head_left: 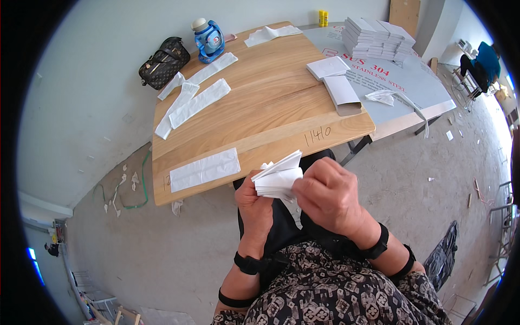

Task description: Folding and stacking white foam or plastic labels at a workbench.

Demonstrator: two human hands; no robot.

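Over my lap, just off the table's near edge, my left hand (254, 200) is closed round a small stack of white paper sheets (279, 182). The sheets fan apart at the top, with one flap tilted up. My right hand (330, 195) is closed, its thumb and forefinger pinching at the stack's right edge. Its other fingers are curled in. On the table, left of my hands, lies a flat white paper strip or sleeve (206, 169).
The wooden table (260, 81) carries more white strips (200, 102), a dark handbag (164, 62), a blue bottle (208, 40) and white boxes (342, 95). A grey sheet-covered table (374, 81) adjoins at right, bearing stacked white boxes (376, 39). A person (482, 65) sits far right.
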